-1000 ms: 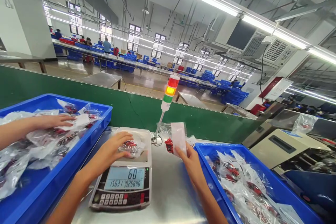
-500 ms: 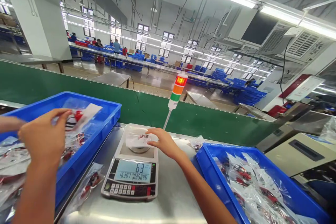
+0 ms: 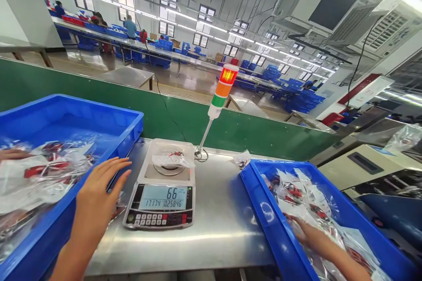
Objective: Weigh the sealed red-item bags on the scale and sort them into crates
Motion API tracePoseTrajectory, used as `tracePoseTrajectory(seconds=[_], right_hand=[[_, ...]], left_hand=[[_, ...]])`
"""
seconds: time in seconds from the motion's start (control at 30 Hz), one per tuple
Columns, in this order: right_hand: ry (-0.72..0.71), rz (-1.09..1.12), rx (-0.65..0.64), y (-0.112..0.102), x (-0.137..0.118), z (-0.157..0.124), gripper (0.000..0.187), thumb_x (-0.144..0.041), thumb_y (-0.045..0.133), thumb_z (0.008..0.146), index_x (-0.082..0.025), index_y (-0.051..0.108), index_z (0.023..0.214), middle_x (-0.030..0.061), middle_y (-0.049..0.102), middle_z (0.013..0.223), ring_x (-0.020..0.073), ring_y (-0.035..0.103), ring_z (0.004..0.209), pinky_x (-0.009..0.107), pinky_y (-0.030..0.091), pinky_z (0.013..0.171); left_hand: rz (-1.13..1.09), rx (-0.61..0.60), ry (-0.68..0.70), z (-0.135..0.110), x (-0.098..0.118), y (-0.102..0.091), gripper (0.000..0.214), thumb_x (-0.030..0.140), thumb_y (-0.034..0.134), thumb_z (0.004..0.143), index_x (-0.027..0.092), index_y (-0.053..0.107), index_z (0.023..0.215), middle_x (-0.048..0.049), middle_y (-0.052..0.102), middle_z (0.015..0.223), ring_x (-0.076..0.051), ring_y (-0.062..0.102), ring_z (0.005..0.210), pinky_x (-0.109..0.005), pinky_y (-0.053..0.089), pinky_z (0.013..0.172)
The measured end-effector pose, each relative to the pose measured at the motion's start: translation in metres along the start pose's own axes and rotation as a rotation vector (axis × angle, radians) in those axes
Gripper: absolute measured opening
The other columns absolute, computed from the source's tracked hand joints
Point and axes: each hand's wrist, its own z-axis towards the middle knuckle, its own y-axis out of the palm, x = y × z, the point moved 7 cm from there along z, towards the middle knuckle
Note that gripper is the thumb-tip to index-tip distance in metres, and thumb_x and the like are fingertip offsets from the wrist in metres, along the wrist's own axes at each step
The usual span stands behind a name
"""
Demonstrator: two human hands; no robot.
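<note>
We've let go of the clear plastic bag holding something red (image 3: 174,156); the reading is up from 63 to 66.
The bag lies untouched on the off-white electronic scale (image 3: 165,181), so we judge its weight is registering freely. Our left hand (image 3: 99,186), fingers spread and seemingly empty, is between the scale and the blue rectangular plastic left tray (image 3: 129,135); we cannot tell whether it touches the rim. Our right hand (image 3: 303,230) is in the matching right tray (image 3: 263,208); its finger state we cannot tell. Half a second ago it was at the scale, while our left pinched another bag.
</note>
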Motion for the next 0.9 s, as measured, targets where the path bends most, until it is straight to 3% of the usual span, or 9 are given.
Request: tracePoseTrajectory(seconds=[0.13,0.27,0.47,0.6,0.73,0.83,0.9], right_hand=[[-0.025,-0.044,-0.121,0.036,0.016,-0.032,0.046,-0.035,0.053,0.076,-0.028,0.075,0.116,0.0127,0.081,0.104,0.0381,0.076,0.095,0.048,0.058,0.08],[0.031,-0.094,-0.137,0.036,0.018,-0.034,0.056,-0.04,0.037,0.087,-0.018,0.071,0.125,0.0178,0.081,0.097,0.0403,0.075,0.095,0.05,0.056,0.082],[0.182,0.064,0.028,-0.015,0.038,-0.028,0.06,-0.059,0.036,0.081,-0.02,0.075,0.105,0.0175,0.081,0.085,0.0452,0.075,0.081,0.051,0.055,0.07],[0.322,0.215,0.137,-0.065,0.042,-0.036,0.066,-0.071,0.042,0.078,-0.025,0.073,0.113,0.0125,0.077,0.067,0.0412,0.073,0.063,0.047,0.051,0.057],[0.314,0.382,0.19,-0.097,0.004,-0.042,0.07,-0.078,0.055,0.067,-0.025,0.076,0.107,0.0124,0.078,0.068,0.041,0.073,0.066,0.048,0.054,0.063],[0.223,0.655,0.03,-0.092,-0.06,-0.046,0.066,-0.073,0.07,0.06,-0.024,0.077,0.103,0.0107,0.081,0.079,0.0385,0.076,0.072,0.047,0.059,0.074],[0.111,0.85,-0.133,-0.082,-0.118,-0.052,0.064,-0.069,0.076,0.062,-0.023,0.076,0.107,0.0102,0.082,0.096,0.0332,0.076,0.07,0.044,0.061,0.077]], left_hand=[[-0.033,-0.048,-0.023,-0.002,0.003,0.015,0.034,0.049,0.046,0.101,0.025,0.069,0.108,-0.007,0.074,0.116,-0.029,0.065,0.121,-0.044,0.05,0.108],[-0.047,-0.057,-0.007,0.003,0.012,0.02,0.032,0.045,0.047,0.102,0.023,0.069,0.106,-0.0075,0.075,0.114,-0.029,0.065,0.12,-0.046,0.052,0.107],[-0.096,-0.087,0.039,0.008,0.027,0.025,0.029,0.042,0.048,0.102,0.023,0.07,0.107,-0.0065,0.075,0.114,-0.028,0.066,0.118,-0.045,0.052,0.108],[-0.14,-0.179,0.089,0.014,0.033,0.037,0.037,0.049,0.046,0.102,0.023,0.069,0.113,-0.0069,0.074,0.118,-0.029,0.063,0.122,-0.048,0.051,0.108],[-0.195,-0.176,0.137,0.018,0.043,0.04,0.035,0.047,0.048,0.102,0.022,0.069,0.115,-0.0067,0.074,0.119,-0.028,0.062,0.124,-0.047,0.051,0.109],[-0.342,-0.161,0.086,0.006,0.063,0.045,0.028,0.043,0.054,0.1,0.025,0.071,0.114,-0.0047,0.075,0.119,-0.026,0.063,0.123,-0.046,0.048,0.113],[-0.523,-0.246,-0.07,-0.011,0.077,0.061,0.035,0.047,0.062,0.094,0.028,0.068,0.122,-0.0047,0.072,0.126,-0.027,0.066,0.121,-0.046,0.05,0.11]])
